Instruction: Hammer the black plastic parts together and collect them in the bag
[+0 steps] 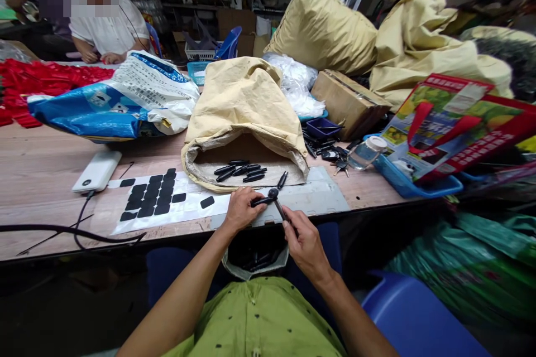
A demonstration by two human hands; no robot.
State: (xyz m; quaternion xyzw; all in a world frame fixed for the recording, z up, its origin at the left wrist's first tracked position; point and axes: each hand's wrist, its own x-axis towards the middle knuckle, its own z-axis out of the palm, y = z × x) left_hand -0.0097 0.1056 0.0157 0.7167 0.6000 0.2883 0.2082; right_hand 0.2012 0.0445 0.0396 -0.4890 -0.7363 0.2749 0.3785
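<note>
At the front edge of the worktop [54, 162], my left grip [242, 207] pinches a black tube [261, 201], and my right grip [305, 236] is closed round a tool [279, 207], its round head at the tube's end. The sack's [238, 95] mouth gapes just beyond, leaving a narrow strip between; a sheet [190, 207] borders my left. Fingers hide part of tube and handle; the sack's depth is dark. Print on the blue-white bag [144, 92] and red-edged bag [446, 109] is too blurred to read.
</note>
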